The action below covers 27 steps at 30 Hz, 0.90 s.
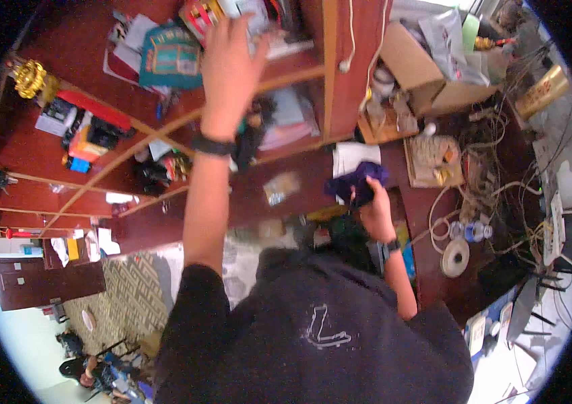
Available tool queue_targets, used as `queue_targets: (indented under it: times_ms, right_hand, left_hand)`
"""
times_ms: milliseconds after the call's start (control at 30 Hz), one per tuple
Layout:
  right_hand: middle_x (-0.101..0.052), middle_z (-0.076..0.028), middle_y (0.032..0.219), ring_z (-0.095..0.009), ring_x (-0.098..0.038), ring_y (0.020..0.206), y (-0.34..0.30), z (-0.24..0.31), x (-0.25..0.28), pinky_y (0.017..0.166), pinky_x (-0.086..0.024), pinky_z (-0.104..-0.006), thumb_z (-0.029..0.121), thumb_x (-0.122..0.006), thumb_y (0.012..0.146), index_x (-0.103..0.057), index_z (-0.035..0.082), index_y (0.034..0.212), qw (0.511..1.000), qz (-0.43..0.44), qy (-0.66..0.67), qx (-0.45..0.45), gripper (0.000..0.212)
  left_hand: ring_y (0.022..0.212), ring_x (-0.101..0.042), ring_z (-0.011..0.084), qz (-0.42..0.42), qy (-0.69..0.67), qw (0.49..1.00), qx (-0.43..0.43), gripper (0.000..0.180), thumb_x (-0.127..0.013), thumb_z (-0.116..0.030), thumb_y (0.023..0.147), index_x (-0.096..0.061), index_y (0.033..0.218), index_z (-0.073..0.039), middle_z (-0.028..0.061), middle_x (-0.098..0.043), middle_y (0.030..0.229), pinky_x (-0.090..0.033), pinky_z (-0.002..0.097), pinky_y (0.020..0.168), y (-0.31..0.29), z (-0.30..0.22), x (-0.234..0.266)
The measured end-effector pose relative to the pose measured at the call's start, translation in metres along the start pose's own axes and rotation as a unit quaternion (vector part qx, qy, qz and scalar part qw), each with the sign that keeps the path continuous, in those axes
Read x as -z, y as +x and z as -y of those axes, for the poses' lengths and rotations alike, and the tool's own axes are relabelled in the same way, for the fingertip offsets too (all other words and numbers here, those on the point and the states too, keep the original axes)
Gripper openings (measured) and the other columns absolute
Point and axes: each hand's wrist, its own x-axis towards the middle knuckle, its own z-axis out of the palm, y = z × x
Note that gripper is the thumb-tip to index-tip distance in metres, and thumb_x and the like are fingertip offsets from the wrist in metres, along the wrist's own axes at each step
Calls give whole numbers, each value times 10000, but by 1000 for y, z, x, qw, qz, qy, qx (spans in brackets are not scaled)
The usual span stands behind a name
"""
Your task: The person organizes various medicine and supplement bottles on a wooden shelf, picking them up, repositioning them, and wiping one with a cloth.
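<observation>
My left hand [232, 67] reaches up into a shelf compartment, its fingers stretched out and spread. Just beyond the fingertips are a red and gold package [200, 16] and some pale items; I cannot tell whether the fingers touch them. A teal printed bag [170, 55] lies beside that hand, to its left. Lower and to the right, my right hand [377, 212] is closed on a bunched dark purple cloth [359, 183]. The cloth hangs over the cabinet ledge, partly covering a white sheet of paper [353, 156].
Left, compartments of the reddish wooden shelf [185, 121] hold boxes and a gold ornament [30, 79]. A small clear packet [281, 188] lies on the ledge. To the right are an open cardboard box [427, 74], tangled cables [478, 168], plastic bottles [471, 231] and a white cable roll [455, 257].
</observation>
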Motion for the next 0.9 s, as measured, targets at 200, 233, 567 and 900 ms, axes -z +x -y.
queue_targets:
  times_ms: [200, 233, 567, 900]
  right_hand:
    - [-692, -89, 1026, -237, -688, 894, -13, 2, -11, 733, -581, -347, 195, -684, 972, -607, 54, 1149, 1000, -7, -21, 5, 239]
    - [-691, -88, 1022, -237, -688, 897, -15, 2, -10, 735, -581, -349, 197, -688, 969, -605, 58, 1151, 1000, 0, -21, 1, 243]
    - [-658, -90, 1042, -253, -682, 934, -18, 7, -22, 762, -584, -366, 190, -682, 966, -560, 78, 1183, 999, -12, -51, 5, 273]
    - [-681, -93, 1007, -259, -691, 920, -19, -1, -15, 772, -571, -376, 206, -672, 976, -599, 57, 1130, 999, -18, -36, -12, 226]
  left_hand:
    - [922, -647, 423, 82, -58, 992, 78, 109, -695, -34, 876, -742, 960, 16, 212, -644, 977, -538, 492, 818, 15, 21, -8]
    - [957, -642, 405, 99, -43, 991, 76, 170, -715, -112, 880, -730, 1022, -19, 185, -644, 1009, -543, 492, 833, 12, 26, -8]
    - [974, -654, 355, 101, -28, 991, 81, 98, -740, -205, 877, -748, 931, -123, 110, -638, 944, -558, 490, 772, 10, 41, -31]
    - [926, -632, 357, 3, -59, 998, 23, 57, -700, -116, 901, -705, 950, -87, 106, -615, 951, -530, 470, 760, 17, 29, 15]
